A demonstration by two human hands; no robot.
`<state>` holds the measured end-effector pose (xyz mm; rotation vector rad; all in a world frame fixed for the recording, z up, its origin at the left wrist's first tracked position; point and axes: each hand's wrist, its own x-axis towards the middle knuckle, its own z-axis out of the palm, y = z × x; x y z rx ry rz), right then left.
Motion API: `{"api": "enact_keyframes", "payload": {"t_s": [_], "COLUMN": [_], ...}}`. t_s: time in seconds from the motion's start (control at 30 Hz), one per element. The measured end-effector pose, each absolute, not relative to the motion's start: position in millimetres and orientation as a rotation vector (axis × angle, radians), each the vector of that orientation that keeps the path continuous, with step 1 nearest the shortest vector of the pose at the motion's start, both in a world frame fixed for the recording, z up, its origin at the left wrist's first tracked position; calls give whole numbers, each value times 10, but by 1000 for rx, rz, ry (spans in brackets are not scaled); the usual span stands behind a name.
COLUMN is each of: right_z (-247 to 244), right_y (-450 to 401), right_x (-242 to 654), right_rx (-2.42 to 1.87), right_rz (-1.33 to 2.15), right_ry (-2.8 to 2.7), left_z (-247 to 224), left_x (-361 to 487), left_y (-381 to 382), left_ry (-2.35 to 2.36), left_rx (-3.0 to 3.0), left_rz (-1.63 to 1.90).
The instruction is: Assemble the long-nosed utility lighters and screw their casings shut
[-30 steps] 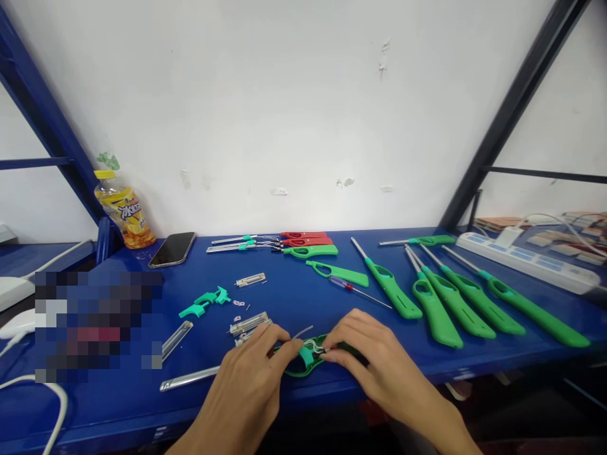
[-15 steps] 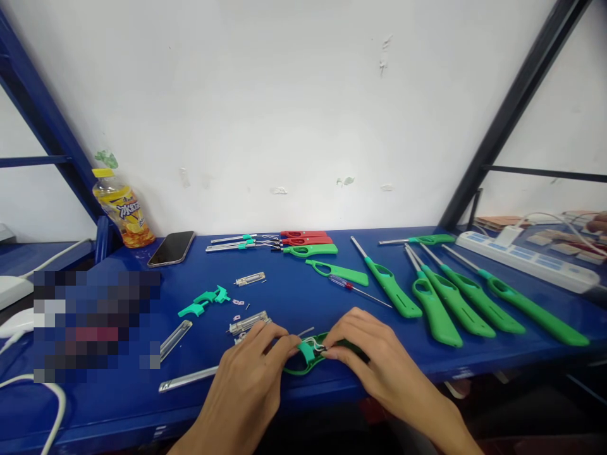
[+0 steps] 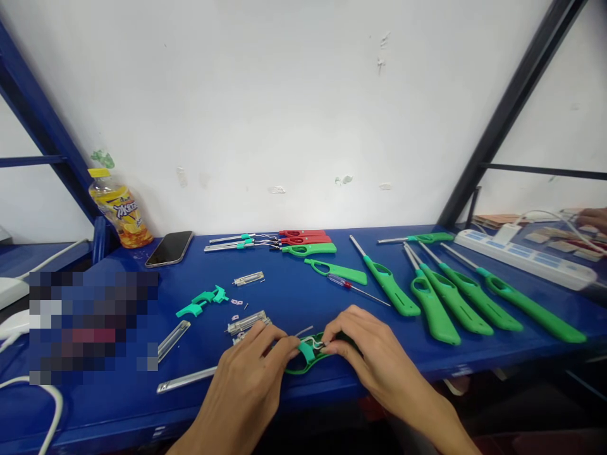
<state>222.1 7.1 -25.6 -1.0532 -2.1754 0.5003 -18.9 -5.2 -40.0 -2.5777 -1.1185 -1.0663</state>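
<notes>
Our left hand (image 3: 253,366), fingers curled, touches a turquoise trigger (image 3: 307,352); its grip we cannot tell. The trigger sits in an open green shell (image 3: 324,357) at the blue table's (image 3: 284,294) front edge, where our right hand (image 3: 372,354) pinches white wires (image 3: 311,342), thumb and forefinger nearly meeting.

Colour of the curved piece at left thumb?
Teal: the curved piece, best in the head view.

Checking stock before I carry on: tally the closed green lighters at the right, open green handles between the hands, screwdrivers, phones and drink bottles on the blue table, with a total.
Closed green lighters: 6
Open green handle: 1
Screwdriver: 1
Phone: 1
Drink bottle: 1
Total: 10
</notes>
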Motion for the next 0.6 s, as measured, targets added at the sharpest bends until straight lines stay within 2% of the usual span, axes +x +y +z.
{"api": "enact_keyframes", "payload": {"t_s": [0.6], "right_z": [-267], "right_y": [78], "right_x": [2218], "right_rx": [-1062], "right_rz": [538], "right_ry": [-2162], "left_z": [-381], "left_x": [-163], "left_y": [-33], "left_ry": [-1056], "left_rx": [-2549], "left_rz": [-1093]}}
